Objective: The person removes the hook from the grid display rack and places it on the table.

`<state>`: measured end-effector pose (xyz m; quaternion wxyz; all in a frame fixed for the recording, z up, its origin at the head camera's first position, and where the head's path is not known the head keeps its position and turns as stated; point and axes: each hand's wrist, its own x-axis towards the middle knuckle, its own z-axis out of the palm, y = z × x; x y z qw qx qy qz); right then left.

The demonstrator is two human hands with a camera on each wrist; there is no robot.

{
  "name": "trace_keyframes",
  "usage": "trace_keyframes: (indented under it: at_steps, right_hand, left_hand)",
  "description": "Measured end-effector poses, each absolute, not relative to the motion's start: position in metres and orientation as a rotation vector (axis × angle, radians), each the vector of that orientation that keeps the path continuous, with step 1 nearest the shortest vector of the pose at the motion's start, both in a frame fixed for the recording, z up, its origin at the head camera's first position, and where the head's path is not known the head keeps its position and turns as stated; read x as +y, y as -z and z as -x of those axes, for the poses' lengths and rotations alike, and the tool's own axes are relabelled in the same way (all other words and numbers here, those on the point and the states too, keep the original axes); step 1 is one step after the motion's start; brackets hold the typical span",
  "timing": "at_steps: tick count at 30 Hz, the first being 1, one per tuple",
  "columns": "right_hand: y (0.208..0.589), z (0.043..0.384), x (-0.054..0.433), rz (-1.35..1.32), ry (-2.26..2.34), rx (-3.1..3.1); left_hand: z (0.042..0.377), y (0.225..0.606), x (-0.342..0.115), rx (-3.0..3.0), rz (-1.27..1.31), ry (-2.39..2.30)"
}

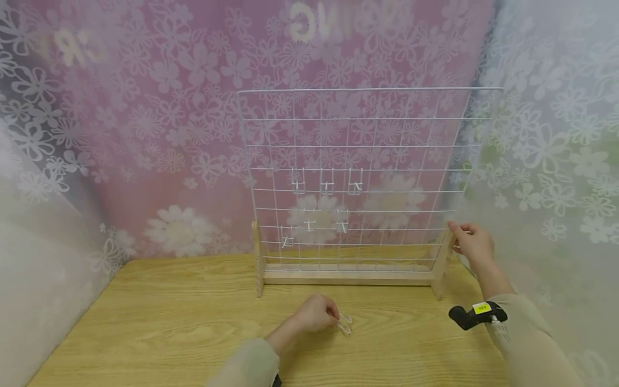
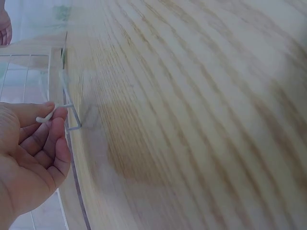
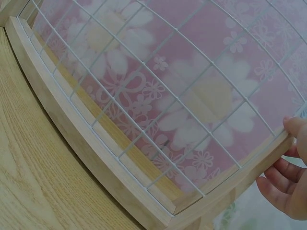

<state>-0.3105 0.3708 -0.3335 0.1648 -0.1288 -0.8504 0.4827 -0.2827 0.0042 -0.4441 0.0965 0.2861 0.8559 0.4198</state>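
Left hand (image 1: 315, 313) rests on the wooden table (image 1: 159, 328) in front of the wire grid (image 1: 358, 177), its fingers (image 2: 45, 136) curled and pinching a small white wire hook (image 1: 345, 323) whose free end touches the tabletop. Right hand (image 1: 471, 242) grips the right wooden post (image 1: 442, 263) of the grid's stand, thumb against the grid's edge and fingers (image 3: 283, 184) wrapped behind the post. Several white hooks (image 1: 326, 185) hang on the grid, left of the right hand.
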Motion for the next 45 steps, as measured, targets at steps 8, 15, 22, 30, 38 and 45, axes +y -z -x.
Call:
trace_keyframes:
  at_steps: [8,15,22,30,38,45]
  right_hand:
    - [0.336,0.31,0.373,0.344,-1.373,-2.425]
    - [0.336,0.313,0.373,0.343,-1.355,-2.421]
    - [0.336,0.312,0.373,0.351,-1.351,-2.42]
    - [0.336,0.311,0.372,0.352,-1.353,-2.422]
    - [0.335,0.312,0.371,0.338,-1.339,-2.426]
    - [0.334,0.311,0.372,0.332,-1.352,-2.424]
  left_hand:
    - [0.278,0.446,0.012,2.575,-0.889,-1.177]
    - [0.279,0.447,0.019,2.593,-0.911,-1.104]
    - [0.277,0.45,0.022,2.595,-0.901,-1.062]
    - [0.274,0.45,0.024,2.587,-0.886,-1.065]
    - [0.274,0.453,0.021,2.564,-0.899,-1.081]
    - [0.277,0.455,0.017,2.631,-0.902,-1.075]
